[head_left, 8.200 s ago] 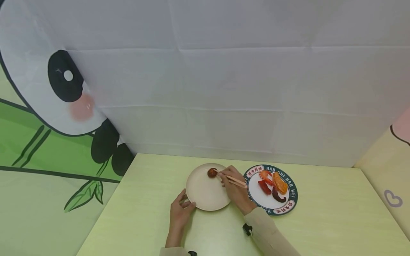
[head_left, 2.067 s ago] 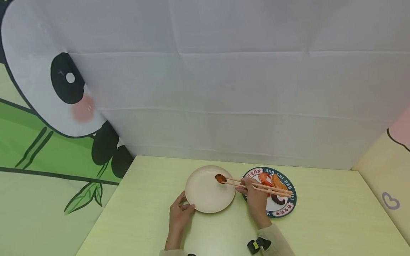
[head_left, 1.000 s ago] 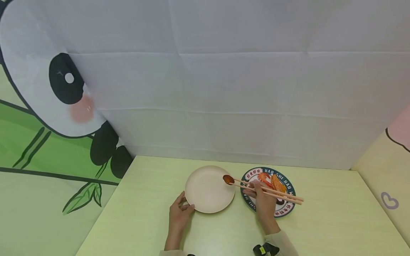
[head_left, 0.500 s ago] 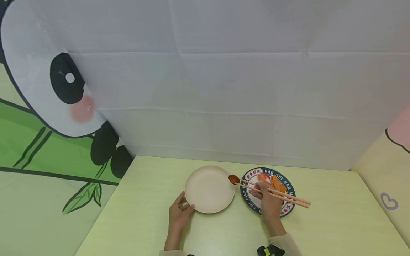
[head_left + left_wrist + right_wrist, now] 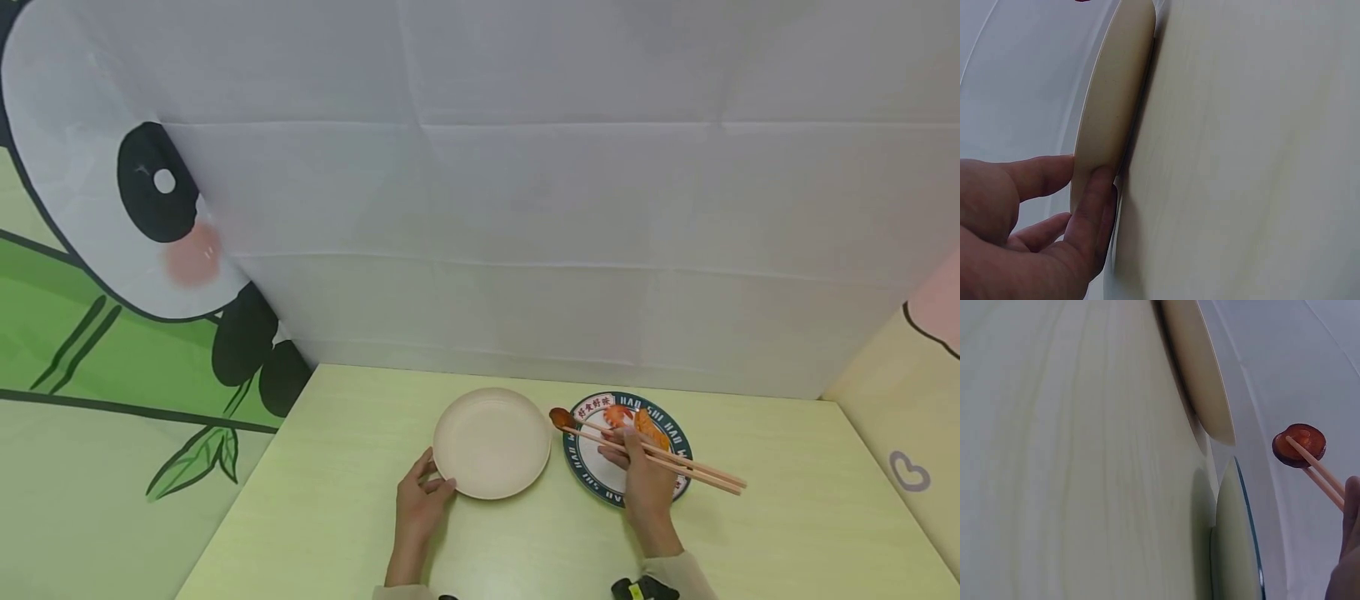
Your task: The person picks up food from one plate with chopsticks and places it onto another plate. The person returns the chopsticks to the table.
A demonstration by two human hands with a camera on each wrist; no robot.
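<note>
My right hand [image 5: 647,487] holds a pair of wooden chopsticks [image 5: 697,470], whose tips pinch a brown mushroom [image 5: 561,418]. In the head view the mushroom overlaps the left rim of the patterned plate [image 5: 591,482]; the right wrist view shows the mushroom [image 5: 1300,445] raised above both plates. My left hand [image 5: 422,502] pinches the near-left rim of a bare beige plate [image 5: 491,446], thumb at the rim and fingers against its side and underside, as the left wrist view shows on that plate [image 5: 1113,94]. Part of the patterned plate is hidden by my right hand.
On the patterned plate lie an orange-red shrimp-like piece [image 5: 618,416] and an orange slab of food [image 5: 651,428], partly covered by the hand and chopsticks. Both plates stand side by side on a pale yellow-green table [image 5: 352,450]. A white cloth wall [image 5: 525,250] rises behind it.
The mushroom was over the beige plate earlier; my right hand has carried it rightward in the chopsticks to the patterned plate's left rim. My left hand stays at the beige plate's rim.
</note>
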